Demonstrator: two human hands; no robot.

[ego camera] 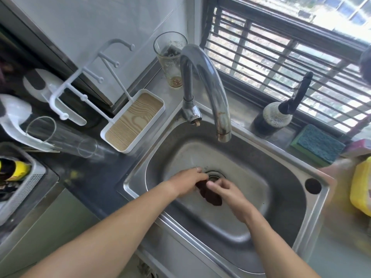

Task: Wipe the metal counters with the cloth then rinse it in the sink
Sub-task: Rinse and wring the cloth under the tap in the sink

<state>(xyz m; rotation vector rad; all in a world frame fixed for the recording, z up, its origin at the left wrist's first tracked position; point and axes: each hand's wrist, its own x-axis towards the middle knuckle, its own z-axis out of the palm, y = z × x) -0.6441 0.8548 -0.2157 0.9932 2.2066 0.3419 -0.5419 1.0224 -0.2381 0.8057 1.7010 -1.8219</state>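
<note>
Both hands are down in the sink (pixel 285 199), near the drain (pixel 213 176) at the basin's middle. The left hand (pixel 185 182) and right hand (pixel 225 192) each grip the dark red cloth (pixel 208 193), bunched between them. The left hand's fingers curl over its upper end; the right pinches it from the side. The cloth's lower end hangs out below the right hand's fingers. The faucet (pixel 208 87) arches over the basin's far edge.
</note>
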